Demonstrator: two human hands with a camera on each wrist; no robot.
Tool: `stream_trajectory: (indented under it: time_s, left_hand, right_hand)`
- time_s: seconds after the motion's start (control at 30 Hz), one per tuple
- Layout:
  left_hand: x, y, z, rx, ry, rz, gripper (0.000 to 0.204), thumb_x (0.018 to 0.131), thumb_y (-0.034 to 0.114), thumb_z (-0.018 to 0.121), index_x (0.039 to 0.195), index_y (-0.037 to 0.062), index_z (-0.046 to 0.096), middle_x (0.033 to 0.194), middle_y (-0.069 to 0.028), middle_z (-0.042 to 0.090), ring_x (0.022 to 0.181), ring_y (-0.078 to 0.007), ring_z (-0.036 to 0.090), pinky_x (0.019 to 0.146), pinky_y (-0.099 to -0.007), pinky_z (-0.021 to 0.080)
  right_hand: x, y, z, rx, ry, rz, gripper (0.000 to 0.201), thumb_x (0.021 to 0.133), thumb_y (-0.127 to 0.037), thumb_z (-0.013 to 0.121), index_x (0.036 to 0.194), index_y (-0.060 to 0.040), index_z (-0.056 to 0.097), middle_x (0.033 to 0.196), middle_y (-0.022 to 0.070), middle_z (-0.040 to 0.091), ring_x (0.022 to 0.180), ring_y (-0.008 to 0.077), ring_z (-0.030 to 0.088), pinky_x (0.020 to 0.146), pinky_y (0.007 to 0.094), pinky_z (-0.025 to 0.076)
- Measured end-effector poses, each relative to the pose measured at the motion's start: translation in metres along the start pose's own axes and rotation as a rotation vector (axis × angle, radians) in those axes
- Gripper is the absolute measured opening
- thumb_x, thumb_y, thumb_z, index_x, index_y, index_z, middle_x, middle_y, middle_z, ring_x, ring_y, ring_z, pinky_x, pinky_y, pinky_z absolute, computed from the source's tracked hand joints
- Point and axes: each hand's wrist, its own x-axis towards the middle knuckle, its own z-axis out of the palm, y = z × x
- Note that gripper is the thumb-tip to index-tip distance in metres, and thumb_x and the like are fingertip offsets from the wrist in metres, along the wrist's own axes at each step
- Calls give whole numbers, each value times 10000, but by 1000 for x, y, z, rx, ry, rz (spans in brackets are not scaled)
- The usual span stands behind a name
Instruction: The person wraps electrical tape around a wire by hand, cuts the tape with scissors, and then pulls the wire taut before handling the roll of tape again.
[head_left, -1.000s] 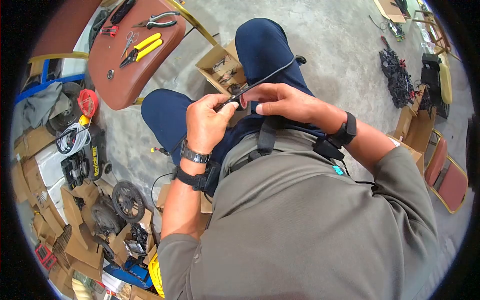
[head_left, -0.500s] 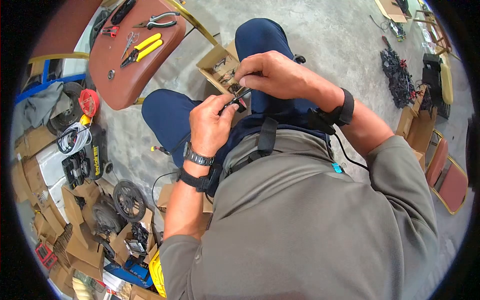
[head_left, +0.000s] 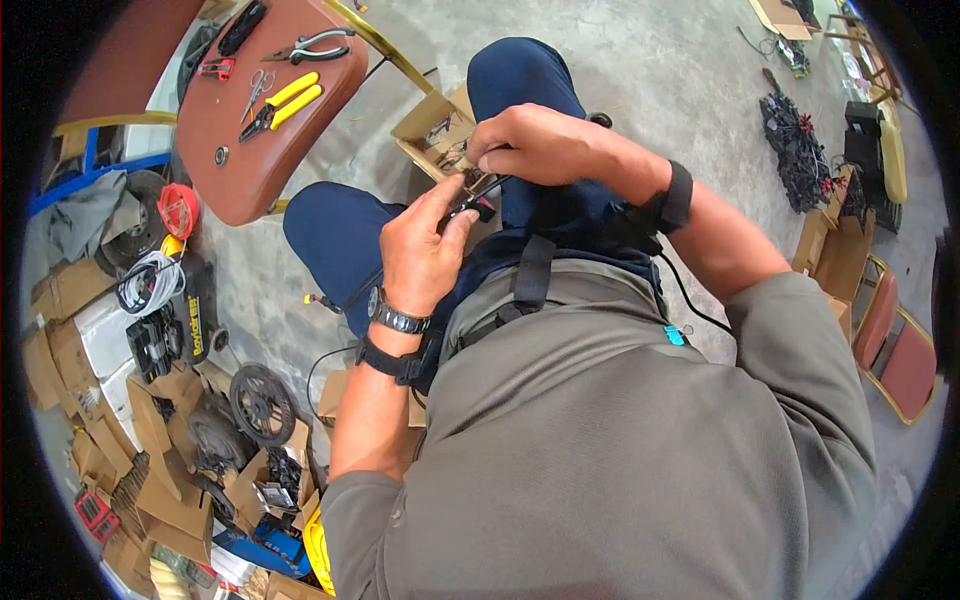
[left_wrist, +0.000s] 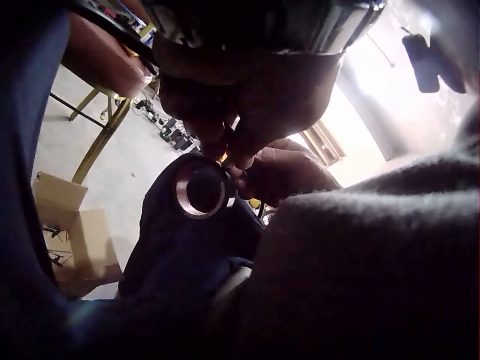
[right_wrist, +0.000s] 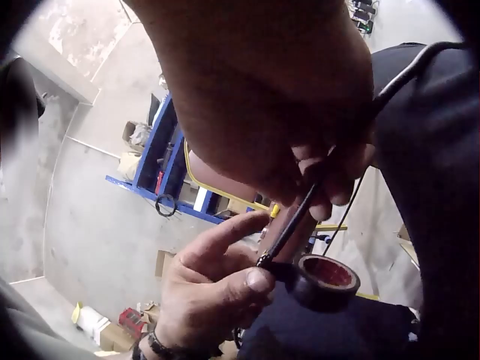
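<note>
My left hand [head_left: 415, 255] pinches a black cable [right_wrist: 295, 225] between thumb and index finger, right where a strip of black tape meets it. From that spot hangs a roll of black electrical tape [right_wrist: 311, 295] with a reddish core, above the dark trousers. Farther along the cable, my right hand [head_left: 545, 145] grips it with curled fingers. In the right wrist view the cable runs on past the right hand toward the upper right. The left wrist view is dark, and there the tape roll's ring [left_wrist: 187, 196] stands out below the fingers.
An open cardboard box [head_left: 418, 125] with small wired parts sits by the knees. On the brown chair seat [head_left: 225, 185] lie yellow-handled wire strippers [head_left: 285, 103], pliers [head_left: 318, 47], scissors [head_left: 260, 85] and a small ring. Boxes and wheels [head_left: 262, 403] crowd the left floor.
My right hand has left the tape roll, moved up along the cable and now grips it. The left hand keeps its pinch, with only a slight shift.
</note>
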Motion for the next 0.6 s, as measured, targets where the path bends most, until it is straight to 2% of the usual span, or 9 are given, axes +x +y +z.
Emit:
stream_trajectory:
  time_s: [0.07, 0.13, 0.23, 0.27, 0.3, 0.33, 0.37, 0.43, 0.6]
  left_hand:
    - [-1, 1, -2, 11, -19, -35, 234, 831, 72, 771, 1055, 23, 728, 895, -156, 718, 751, -298, 713, 671, -345, 554]
    - [-3, 2, -4, 17, -46, -72, 217, 821, 82, 782, 1019, 17, 722, 886, -156, 715, 743, -296, 712, 661, -351, 549]
    - [-5, 2, -4, 42, -48, -94, 171, 840, 60, 777, 983, -14, 719, 844, -135, 723, 711, -177, 672, 673, -299, 528]
    - [-5, 1, -4, 54, -35, -65, 172, 831, 63, 777, 974, -7, 713, 846, -143, 715, 716, -223, 680, 663, -320, 530]
    - [-4, 1, -4, 65, -24, -36, 174, 821, 66, 777, 966, 1, 706, 848, -150, 707, 720, -269, 688, 653, -342, 532]
    - [-4, 1, -4, 77, -13, -6, 176, 812, 68, 778, 958, 8, 700, 849, -157, 699, 724, -315, 696, 643, -363, 534]
    - [-4, 1, -4, 82, -20, -12, 168, 822, 64, 773, 959, -2, 703, 842, -147, 703, 717, -260, 684, 650, -339, 530]
    - [-4, 2, -5, 92, -30, -24, 153, 842, 55, 764, 963, -22, 711, 828, -127, 713, 701, -151, 659, 665, -290, 522]
    - [-6, 3, -5, 16, 6, -76, 140, 842, 43, 763, 954, -24, 712, 817, -129, 725, 697, -134, 659, 658, -291, 523]
  right_hand:
    - [10, 5, -1, 9, -98, -24, 279, 910, -176, 646, 1101, 18, 707, 945, 183, 727, 898, 294, 703, 810, 392, 529]
    - [25, 7, 0, 1, -261, 33, 319, 912, -221, 641, 1105, 26, 704, 941, 175, 729, 899, 274, 701, 807, 389, 529]
    - [42, 6, 8, 84, -411, 230, 354, 917, -261, 629, 1105, 28, 709, 940, 150, 732, 890, 238, 694, 801, 371, 527]
    - [47, 6, 11, 129, -443, 314, 361, 919, -270, 624, 1104, 27, 713, 941, 140, 734, 885, 225, 691, 798, 363, 526]
    - [53, 8, 14, 105, -462, 262, 364, 913, -269, 632, 1118, 20, 714, 938, 128, 733, 876, 215, 685, 786, 356, 524]
    - [59, 11, 17, 80, -479, 210, 368, 908, -269, 640, 1133, 12, 715, 934, 117, 732, 867, 205, 678, 773, 348, 522]
    - [62, 13, 20, 55, -497, 158, 373, 902, -269, 648, 1147, 5, 716, 931, 105, 731, 858, 195, 672, 760, 340, 520]
    - [64, 17, 26, 100, -477, 168, 404, 878, -256, 679, 1192, -3, 704, 915, 94, 725, 824, 182, 653, 727, 326, 510]
    - [57, -3, 18, 234, -340, 285, 500, 814, -171, 743, 1269, 18, 662, 898, 74, 711, 763, 151, 608, 670, 300, 483]
